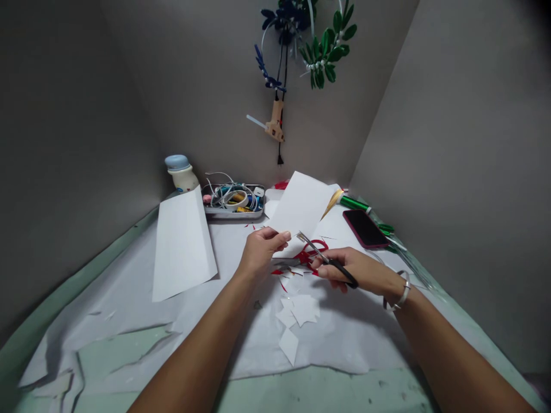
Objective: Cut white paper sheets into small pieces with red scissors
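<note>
One scissor pair [331, 263] in right grip [361, 267]

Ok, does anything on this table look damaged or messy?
Yes: the white table cover is torn at the near left, its ragged edges baring the green table. Loose white scraps lie on the near side of the black-handled scissors, probably just offcuts.

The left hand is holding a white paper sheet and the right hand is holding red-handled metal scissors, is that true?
Not quite: the head view shows black-handled metal scissors in the right hand. The left hand does hold a white paper sheet.
</note>
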`<action>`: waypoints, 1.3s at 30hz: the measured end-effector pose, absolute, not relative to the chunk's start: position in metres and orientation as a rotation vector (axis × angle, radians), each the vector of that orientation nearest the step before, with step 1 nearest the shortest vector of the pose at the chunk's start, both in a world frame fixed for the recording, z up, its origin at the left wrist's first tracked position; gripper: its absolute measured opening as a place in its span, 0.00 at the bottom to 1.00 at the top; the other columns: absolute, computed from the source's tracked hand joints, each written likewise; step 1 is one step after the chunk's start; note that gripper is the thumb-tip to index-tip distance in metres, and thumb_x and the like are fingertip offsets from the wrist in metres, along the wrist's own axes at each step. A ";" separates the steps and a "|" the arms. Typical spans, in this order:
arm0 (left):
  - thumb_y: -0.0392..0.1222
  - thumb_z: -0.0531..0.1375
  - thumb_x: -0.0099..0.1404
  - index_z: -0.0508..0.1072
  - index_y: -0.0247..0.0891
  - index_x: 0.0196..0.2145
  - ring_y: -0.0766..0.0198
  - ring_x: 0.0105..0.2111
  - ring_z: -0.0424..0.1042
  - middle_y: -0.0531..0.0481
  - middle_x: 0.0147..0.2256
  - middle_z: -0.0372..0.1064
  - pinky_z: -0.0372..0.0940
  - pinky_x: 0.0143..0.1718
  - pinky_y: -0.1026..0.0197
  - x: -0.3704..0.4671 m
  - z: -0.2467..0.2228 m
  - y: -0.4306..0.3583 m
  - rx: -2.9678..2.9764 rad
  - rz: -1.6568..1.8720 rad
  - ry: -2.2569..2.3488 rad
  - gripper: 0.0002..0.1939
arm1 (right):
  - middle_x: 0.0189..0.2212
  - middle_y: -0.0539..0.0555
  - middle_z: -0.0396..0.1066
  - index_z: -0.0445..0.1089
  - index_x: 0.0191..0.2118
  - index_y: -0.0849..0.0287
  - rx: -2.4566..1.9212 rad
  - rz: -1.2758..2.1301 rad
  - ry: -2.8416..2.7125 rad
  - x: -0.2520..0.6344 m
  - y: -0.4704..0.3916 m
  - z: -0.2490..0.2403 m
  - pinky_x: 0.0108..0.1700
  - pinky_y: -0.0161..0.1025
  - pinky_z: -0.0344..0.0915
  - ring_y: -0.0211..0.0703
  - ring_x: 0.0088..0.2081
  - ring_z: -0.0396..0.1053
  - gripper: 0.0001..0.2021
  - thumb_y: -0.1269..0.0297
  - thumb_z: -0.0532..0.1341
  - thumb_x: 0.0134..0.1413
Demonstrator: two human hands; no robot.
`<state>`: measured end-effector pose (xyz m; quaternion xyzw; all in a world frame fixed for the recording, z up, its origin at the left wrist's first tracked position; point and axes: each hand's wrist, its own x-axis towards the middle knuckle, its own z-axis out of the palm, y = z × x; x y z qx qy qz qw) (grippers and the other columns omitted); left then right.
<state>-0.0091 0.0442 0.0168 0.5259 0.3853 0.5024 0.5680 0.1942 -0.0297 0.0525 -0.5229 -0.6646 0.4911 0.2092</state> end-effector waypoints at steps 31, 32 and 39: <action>0.48 0.65 0.51 0.72 0.35 0.23 0.65 0.26 0.67 0.52 0.22 0.68 0.60 0.33 0.60 -0.007 0.022 0.037 1.370 1.094 0.992 0.12 | 0.18 0.45 0.62 0.68 0.38 0.60 -1.458 1.268 -1.754 0.200 -0.025 0.043 0.20 0.30 0.52 0.30 0.18 0.55 0.14 0.56 0.63 0.49; 0.48 0.65 0.51 0.72 0.35 0.23 0.65 0.26 0.67 0.51 0.22 0.68 0.60 0.33 0.60 -0.006 0.022 0.037 1.365 1.095 0.986 0.13 | 0.18 0.44 0.62 0.68 0.38 0.60 -1.463 1.269 -1.753 0.200 -0.024 0.043 0.20 0.30 0.52 0.30 0.18 0.55 0.14 0.56 0.63 0.48; 0.48 0.66 0.50 0.73 0.35 0.24 0.65 0.26 0.66 0.51 0.22 0.68 0.60 0.33 0.60 -0.006 0.019 0.038 1.353 1.116 0.965 0.13 | 0.19 0.45 0.62 0.67 0.38 0.60 -1.443 1.293 -1.744 0.199 -0.023 0.042 0.21 0.31 0.52 0.31 0.19 0.55 0.16 0.54 0.63 0.48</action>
